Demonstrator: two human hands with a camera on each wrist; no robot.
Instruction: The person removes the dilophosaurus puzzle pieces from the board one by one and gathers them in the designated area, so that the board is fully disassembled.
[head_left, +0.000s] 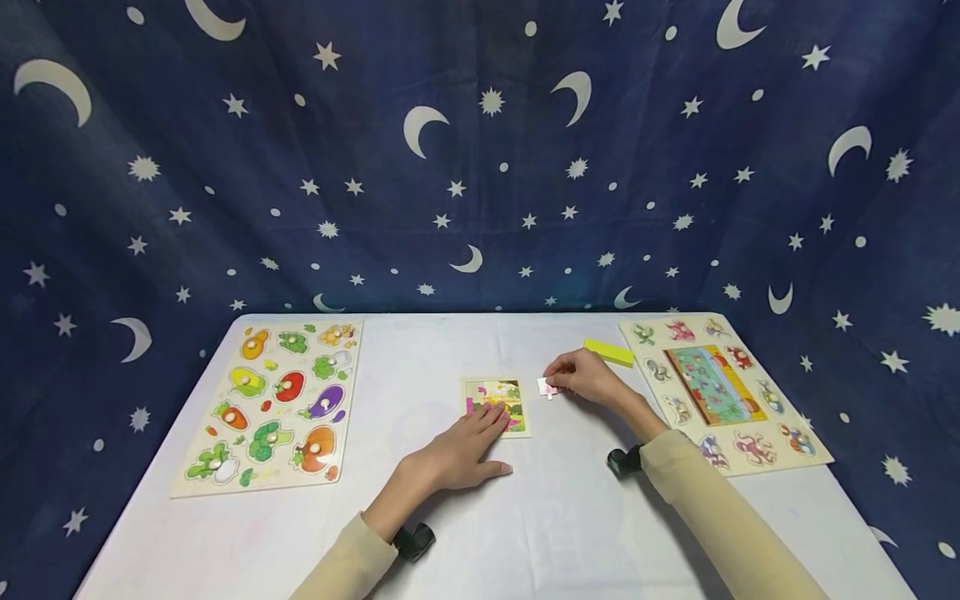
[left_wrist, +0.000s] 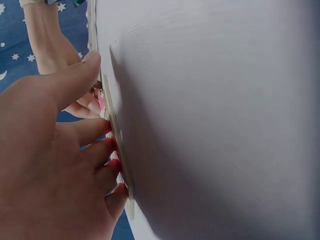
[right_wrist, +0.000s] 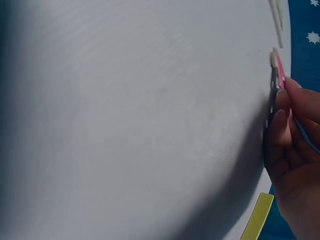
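Note:
A small square jigsaw puzzle (head_left: 492, 390) in a pale wooden frame lies on the white table, showing yellow, green and pink parts. My left hand (head_left: 467, 448) rests its fingers on the lower part of it, covering some of the picture; the thumb lies apart on the table. In the left wrist view the fingertips touch the edge of the puzzle frame (left_wrist: 119, 145). To the right, my right hand (head_left: 588, 377) pinches a pink and white jigsaw piece (head_left: 547, 388) between thumb and fingers. The right wrist view shows this piece (right_wrist: 279, 70) edge-on, close to the table surface.
A yellow block (head_left: 609, 352) lies behind my right hand. A vegetable peg puzzle board (head_left: 197, 467) is at the left, and a sea-animal board (head_left: 660, 337) at the right. A dark blue curtain (head_left: 480, 167) with moons and stars hangs behind the white table (head_left: 555, 525).

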